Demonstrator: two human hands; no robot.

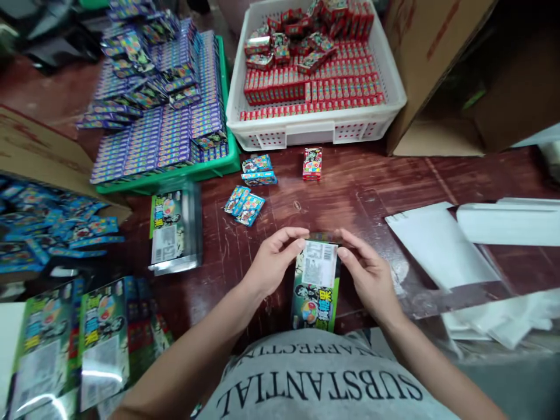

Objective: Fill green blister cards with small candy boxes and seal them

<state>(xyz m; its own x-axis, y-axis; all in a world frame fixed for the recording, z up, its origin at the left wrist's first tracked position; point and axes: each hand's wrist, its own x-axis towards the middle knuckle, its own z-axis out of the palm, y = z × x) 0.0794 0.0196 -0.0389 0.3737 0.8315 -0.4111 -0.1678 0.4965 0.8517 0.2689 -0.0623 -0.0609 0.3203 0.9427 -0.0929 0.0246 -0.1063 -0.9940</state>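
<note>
**Green printed box pinched at its far end**

The left hand and right hand grasp its far corners with their fingers, over the desk. From here I judge it light, slick, easily creased; I'd hold the side edges gently.

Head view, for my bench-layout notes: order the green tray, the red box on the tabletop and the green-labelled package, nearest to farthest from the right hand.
1. Green-labelled package, touching the right hand.
2. Red box, ahead, slightly left.
3. Green tray, farther left.
</note>
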